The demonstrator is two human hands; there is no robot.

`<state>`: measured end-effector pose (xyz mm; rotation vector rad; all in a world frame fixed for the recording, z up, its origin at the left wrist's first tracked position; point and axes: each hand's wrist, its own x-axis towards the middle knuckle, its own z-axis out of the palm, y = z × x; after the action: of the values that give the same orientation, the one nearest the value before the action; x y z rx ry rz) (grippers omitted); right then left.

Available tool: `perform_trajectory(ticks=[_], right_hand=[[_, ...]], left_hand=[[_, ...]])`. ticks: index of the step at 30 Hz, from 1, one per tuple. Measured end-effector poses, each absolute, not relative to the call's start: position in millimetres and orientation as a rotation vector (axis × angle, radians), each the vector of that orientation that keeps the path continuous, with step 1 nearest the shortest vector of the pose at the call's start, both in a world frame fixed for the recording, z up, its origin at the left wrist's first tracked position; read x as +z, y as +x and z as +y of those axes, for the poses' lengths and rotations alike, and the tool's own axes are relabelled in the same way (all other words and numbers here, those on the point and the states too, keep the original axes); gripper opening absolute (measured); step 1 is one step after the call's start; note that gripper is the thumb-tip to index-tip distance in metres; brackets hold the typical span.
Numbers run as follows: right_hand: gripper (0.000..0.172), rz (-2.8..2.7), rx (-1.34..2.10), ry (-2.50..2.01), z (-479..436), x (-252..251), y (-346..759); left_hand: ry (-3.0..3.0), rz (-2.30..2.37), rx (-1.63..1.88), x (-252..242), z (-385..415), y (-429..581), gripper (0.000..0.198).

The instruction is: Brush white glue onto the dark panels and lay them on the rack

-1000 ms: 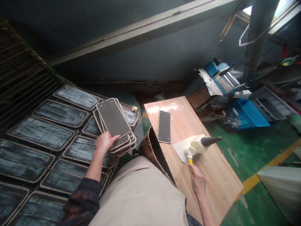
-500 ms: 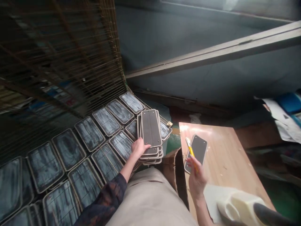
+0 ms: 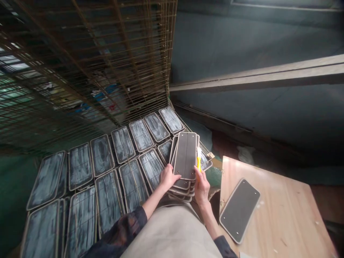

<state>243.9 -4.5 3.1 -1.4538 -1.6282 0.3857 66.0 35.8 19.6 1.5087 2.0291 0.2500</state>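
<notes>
Find the left hand (image 3: 167,177) clamped on the near left corner of the top board (image 3: 185,154), thumb over the upper face, fingertips out of sight. Find the right hand (image 3: 202,186) close by at the near right corner, wrapped round the yellow handle of the brush (image 3: 199,161) and touching the board's side; impossible to tell how firmly. Place the stack (image 3: 180,190) just beside the near right corner of the wire rack (image 3: 211,155).

Probably best to steady both near corners evenly, so as not to fan the uneven stack further. Feel for a single edge, to avoid dragging two boards at once. Angle the white bristles outward, away from the upper face, to prevent a stray smear. Steer clear of the streaked boards (image 3: 123,143) along the rack, possibly wet. Mind also the loose board (image 3: 240,209), lying flat at the table's (image 3: 285,215) left edge, well apart from both hands.
</notes>
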Motion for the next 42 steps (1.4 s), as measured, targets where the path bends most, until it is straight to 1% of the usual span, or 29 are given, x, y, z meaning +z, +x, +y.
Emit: perform_trajectory(ticks=[3,6,8,10,13,15,17,22,25,28,32,34,36,39,42], right_hand=[[0.046,-1.633,0.428,-1.435,-7.2,3.0,244.6],[0.044,-1.621,0.447,-1.420,-8.1,4.1,245.2],[0.044,-1.596,0.447,-1.415,-8.4,4.7,246.6],[0.042,-1.562,0.442,-1.416,-9.1,4.9,248.7],[0.041,-1.536,0.464,-1.407,-11.1,3.6,251.3],[0.040,-1.527,0.480,-1.403,-12.7,1.7,251.5],[0.041,-1.520,0.484,-1.412,-14.1,-0.7,250.6],[0.043,-1.542,0.505,-1.407,-15.7,-7.0,247.9],[0.042,-1.517,0.515,-1.408,-15.3,-8.8,247.2],[0.039,-1.496,0.514,-1.400,-14.3,-8.7,247.0],[0.037,-1.477,0.518,-1.389,-13.6,-7.8,246.5],[0.037,-1.483,0.520,-1.382,-13.9,-7.6,246.0],[0.037,-1.493,0.514,-1.367,-14.4,-7.4,245.9],[0.036,-1.471,0.484,-1.363,-14.7,-5.3,248.3],[0.036,-1.416,0.451,-1.370,-14.1,1.5,254.3]], left_hand=[[1.417,2.004,0.317,16.3,37.2,66.2,0.044],[1.210,1.878,0.398,11.5,40.7,65.2,0.029],[1.119,1.765,0.457,9.1,42.0,65.1,0.026],[1.104,1.741,0.510,8.3,41.8,65.7,0.029],[1.250,1.879,0.538,10.0,40.7,66.6,0.044],[1.342,1.952,0.502,11.3,41.1,66.8,0.046],[1.314,1.958,0.457,11.6,42.8,67.4,0.043],[1.118,1.854,0.447,11.2,47.3,71.7,0.023],[1.080,1.853,0.502,12.2,47.3,71.8,0.022],[1.095,1.871,0.508,14.0,46.3,69.6,0.027],[1.129,1.748,0.481,18.0,46.9,72.2,0.028],[1.014,1.717,0.498,20.0,48.5,76.4,0.034],[0.867,1.653,0.533,21.6,50.2,79.2,0.037],[0.777,1.434,0.627,24.3,51.0,75.1,0.034],[0.768,1.180,0.708,29.7,47.0,62.5,0.036]])
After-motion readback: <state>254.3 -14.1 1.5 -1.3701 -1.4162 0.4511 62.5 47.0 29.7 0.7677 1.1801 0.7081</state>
